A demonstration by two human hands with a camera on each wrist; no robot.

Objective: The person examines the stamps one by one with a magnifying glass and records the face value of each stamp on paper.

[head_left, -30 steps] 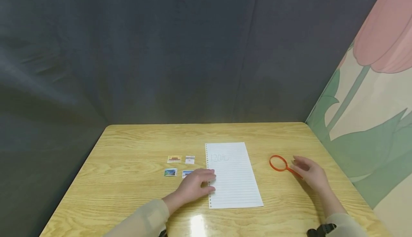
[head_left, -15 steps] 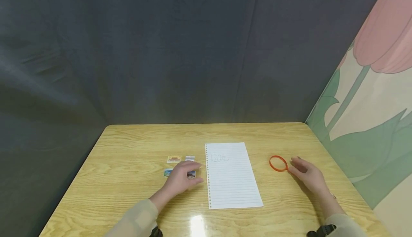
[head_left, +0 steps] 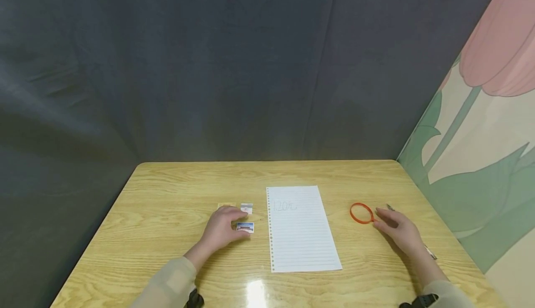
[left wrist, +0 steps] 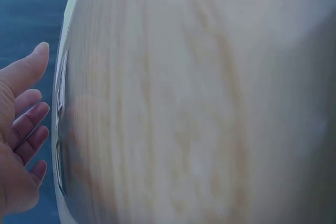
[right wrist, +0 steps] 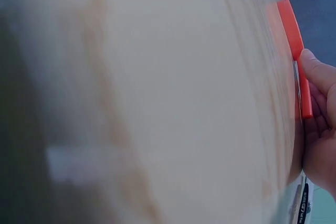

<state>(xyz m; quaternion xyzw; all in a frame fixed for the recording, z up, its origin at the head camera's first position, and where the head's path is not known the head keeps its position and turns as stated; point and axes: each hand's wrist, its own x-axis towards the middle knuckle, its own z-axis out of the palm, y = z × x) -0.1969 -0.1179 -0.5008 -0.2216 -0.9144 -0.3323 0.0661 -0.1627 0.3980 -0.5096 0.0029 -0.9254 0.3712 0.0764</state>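
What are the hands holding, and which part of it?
The right hand rests on the handle of the round orange magnifying glass; a real grip can't be told. The left hand only touches the small picture cards, holding nothing.

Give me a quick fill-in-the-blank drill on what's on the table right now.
1. The orange magnifying glass lies on the ___ side of the lined paper.
2. The left hand rests over the small ___.
3. The right hand is at the magnifying glass's ___.
4. The table top is made of ___.

Missing words: right; stamps; handle; wood
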